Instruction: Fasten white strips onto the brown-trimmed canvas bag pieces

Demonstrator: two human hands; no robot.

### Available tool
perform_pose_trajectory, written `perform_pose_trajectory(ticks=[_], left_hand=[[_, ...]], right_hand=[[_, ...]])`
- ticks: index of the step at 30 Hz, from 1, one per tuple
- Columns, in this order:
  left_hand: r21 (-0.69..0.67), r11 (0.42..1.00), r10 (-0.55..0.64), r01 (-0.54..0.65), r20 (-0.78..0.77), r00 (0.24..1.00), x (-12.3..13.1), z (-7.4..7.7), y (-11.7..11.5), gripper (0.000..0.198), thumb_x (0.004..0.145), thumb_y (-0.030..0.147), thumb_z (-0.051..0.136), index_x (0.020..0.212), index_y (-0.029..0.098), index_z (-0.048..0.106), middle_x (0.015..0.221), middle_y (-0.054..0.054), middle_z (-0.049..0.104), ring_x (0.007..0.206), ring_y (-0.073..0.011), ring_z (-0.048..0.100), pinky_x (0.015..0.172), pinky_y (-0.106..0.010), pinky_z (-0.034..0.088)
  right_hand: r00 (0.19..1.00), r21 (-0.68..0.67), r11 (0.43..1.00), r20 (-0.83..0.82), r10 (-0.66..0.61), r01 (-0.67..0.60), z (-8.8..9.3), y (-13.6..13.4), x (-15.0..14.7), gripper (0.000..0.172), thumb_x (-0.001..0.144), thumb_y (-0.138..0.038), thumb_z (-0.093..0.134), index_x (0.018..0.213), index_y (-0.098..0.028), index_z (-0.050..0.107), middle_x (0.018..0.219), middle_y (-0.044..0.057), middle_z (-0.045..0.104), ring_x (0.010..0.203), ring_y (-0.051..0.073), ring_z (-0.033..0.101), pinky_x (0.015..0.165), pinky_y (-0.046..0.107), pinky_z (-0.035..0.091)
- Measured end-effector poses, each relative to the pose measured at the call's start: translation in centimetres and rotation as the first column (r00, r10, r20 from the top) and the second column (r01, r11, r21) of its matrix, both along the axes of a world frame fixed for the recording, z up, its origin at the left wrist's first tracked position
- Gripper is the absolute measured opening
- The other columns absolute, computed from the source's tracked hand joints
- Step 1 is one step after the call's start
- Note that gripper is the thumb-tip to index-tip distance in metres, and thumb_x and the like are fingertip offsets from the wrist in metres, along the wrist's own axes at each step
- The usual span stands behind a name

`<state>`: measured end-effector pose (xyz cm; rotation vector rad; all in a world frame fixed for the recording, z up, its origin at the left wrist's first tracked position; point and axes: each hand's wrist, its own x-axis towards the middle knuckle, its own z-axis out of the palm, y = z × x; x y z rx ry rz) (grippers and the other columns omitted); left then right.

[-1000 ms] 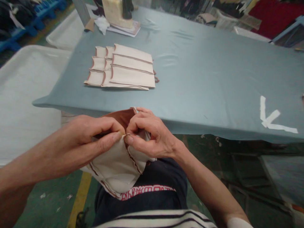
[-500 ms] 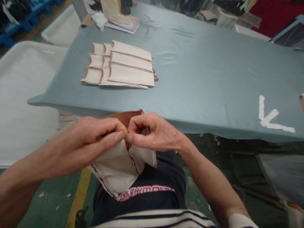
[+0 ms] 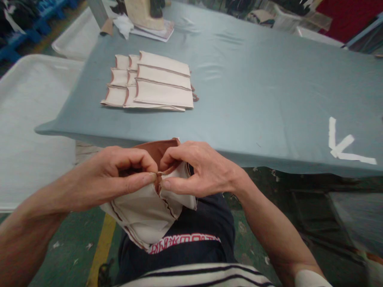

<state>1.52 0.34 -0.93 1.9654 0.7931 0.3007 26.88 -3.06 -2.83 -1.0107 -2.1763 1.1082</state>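
Observation:
An off-white fabric pouch [image 3: 145, 217] with brown lining and a dark raw seam hangs over my lap, just in front of the table edge. My left hand [image 3: 119, 173] pinches its upper rim between thumb and bent forefinger, beside the seam. Close against it, my right hand [image 3: 200, 169] grips the same rim on the other side of the seam, thumb on the outer cloth. The brown inside of the pouch shows behind my fingers. Its lower end lies against a dark apron [image 3: 206, 223] with red lettering on a white band.
Several similar off-white pouches [image 3: 163, 93] lie in overlapping rows on the blue-covered table [image 3: 254, 99]. White strips [image 3: 341, 145] lie at the right. A machine base [image 3: 145, 16] stands on papers at the back. White plastic bins [image 3: 32, 119] stand left of the table.
My thumbs have moved slightly apart along the rim, baring more of the seam between them. The right hand has shifted a little to the right. Both hands keep their grip on the pouch.

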Motion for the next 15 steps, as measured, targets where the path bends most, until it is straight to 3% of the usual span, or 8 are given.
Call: perform_pose_trajectory(ticks=[4,11,15], left_hand=[[0.110,0.994,0.023,-0.023,0.002,1.000,0.2,0.5,0.1,0.022,0.091,0.028,0.065,0.075,0.021,0.077,0.061,0.006,0.070,0.052,-0.0072,0.058,0.049,-0.009,0.043],[0.260,0.965,-0.017,0.034,-0.065,0.998,-0.4,1.1,0.3,0.023,0.098,0.028,0.063,0.082,0.020,0.077,0.060,0.008,0.069,0.050,-0.0054,0.055,0.048,-0.010,0.038],[0.391,0.914,-0.049,0.106,-0.154,0.987,-0.4,1.3,0.8,0.026,0.103,0.031,0.059,0.092,0.021,0.081,0.064,0.008,0.072,0.052,-0.0045,0.059,0.052,-0.012,0.038]], right_hand=[[0.982,0.111,0.993,0.181,-0.045,0.025,0.8,-0.5,-1.0,0.020,0.094,-0.037,0.068,0.084,-0.019,0.071,0.076,-0.001,0.072,0.071,0.015,0.056,0.072,0.031,0.035],[0.980,0.066,0.998,0.199,0.010,-0.023,1.0,0.4,-1.2,0.013,0.096,-0.024,0.066,0.083,-0.022,0.066,0.081,-0.002,0.070,0.073,0.014,0.059,0.069,0.033,0.031],[0.971,0.089,0.995,0.239,0.010,-0.033,0.8,0.7,-1.1,0.018,0.099,-0.024,0.068,0.083,-0.023,0.062,0.076,-0.002,0.065,0.070,0.016,0.054,0.067,0.034,0.029]])
